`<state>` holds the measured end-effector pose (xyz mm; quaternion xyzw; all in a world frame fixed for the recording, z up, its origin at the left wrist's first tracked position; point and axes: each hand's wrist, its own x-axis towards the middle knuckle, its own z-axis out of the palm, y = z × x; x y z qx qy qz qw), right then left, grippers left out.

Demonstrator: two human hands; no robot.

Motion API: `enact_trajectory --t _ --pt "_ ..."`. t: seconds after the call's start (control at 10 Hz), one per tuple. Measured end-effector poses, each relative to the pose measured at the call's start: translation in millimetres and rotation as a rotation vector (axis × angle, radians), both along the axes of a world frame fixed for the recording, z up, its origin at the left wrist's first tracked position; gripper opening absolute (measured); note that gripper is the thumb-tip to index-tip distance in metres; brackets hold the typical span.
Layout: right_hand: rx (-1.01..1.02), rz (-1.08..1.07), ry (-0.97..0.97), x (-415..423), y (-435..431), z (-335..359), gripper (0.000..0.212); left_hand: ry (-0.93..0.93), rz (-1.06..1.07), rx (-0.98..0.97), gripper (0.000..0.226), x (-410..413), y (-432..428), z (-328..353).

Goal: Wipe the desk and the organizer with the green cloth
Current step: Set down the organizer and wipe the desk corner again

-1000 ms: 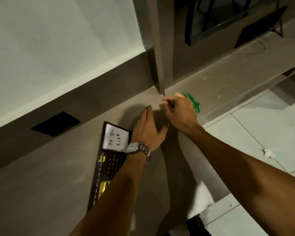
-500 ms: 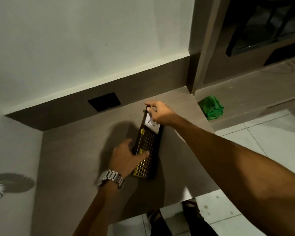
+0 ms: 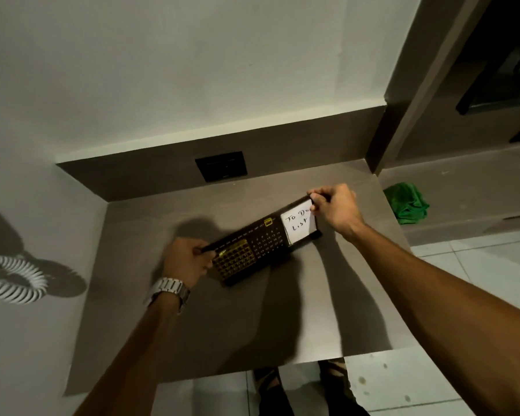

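Observation:
A dark organizer (image 3: pixel 261 244) with a gold calendar grid and a white "To Do List" note pad lies slanted on the brown desk (image 3: pixel 192 325). My left hand (image 3: pixel 186 259), with a metal watch on its wrist, grips the organizer's near-left end. My right hand (image 3: pixel 336 208) grips its far-right end beside the note pad. The green cloth (image 3: pixel 407 202) lies crumpled on the lower ledge to the right of the desk, apart from both hands.
A black wall socket (image 3: pixel 221 166) sits in the desk's back panel. A white wall rises behind. A brown vertical post (image 3: pixel 403 115) bounds the desk's right rear corner. Tiled floor (image 3: pixel 469 265) and my sandalled feet (image 3: pixel 300 382) show below the front edge.
My right hand left the green cloth on the ledge and took the organizer's far end. My left hand gripped its near end, and the organizer turned from lengthwise toward crosswise on the desk.

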<state>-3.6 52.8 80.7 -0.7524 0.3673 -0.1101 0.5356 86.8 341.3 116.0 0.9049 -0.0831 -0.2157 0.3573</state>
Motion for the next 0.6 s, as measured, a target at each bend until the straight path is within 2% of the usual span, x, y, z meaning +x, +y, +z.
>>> enact_trajectory --t 0.2,0.5,0.6 --pt "0.029 -0.024 -0.024 -11 21 -2 0.014 -0.036 0.036 -0.041 0.018 38 4 -9" --pt "0.087 -0.054 -0.056 -16 33 -3 0.013 -0.084 0.073 -0.062 0.023 50 7 -21" --pt "0.092 -0.045 -0.039 -20 32 -2 0.014 -0.047 0.075 -0.052 0.037 45 8 -21"
